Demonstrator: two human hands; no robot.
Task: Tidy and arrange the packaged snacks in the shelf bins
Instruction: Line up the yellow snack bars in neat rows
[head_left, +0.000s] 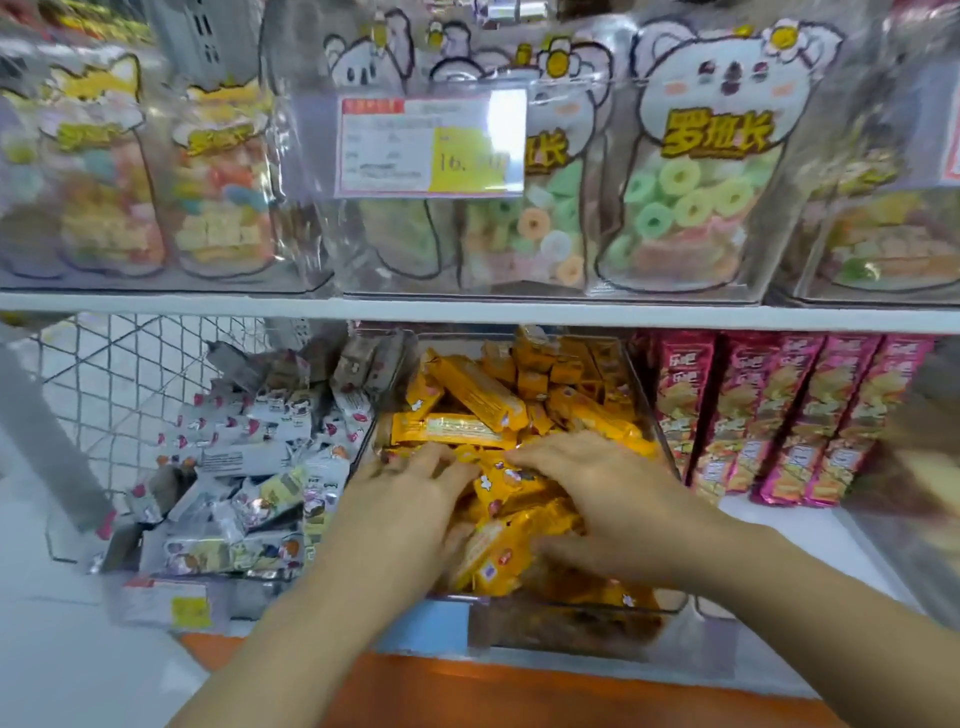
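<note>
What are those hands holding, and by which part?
Hard to tell. The left hand and right hand lie spread over the yellow snack packs in the clear bin; no clear grip shows.

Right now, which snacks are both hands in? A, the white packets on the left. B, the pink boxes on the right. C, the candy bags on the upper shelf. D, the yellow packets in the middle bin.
D: the left hand and the right hand both lie on the yellow packets inside the clear middle bin, touching nothing else.
</note>
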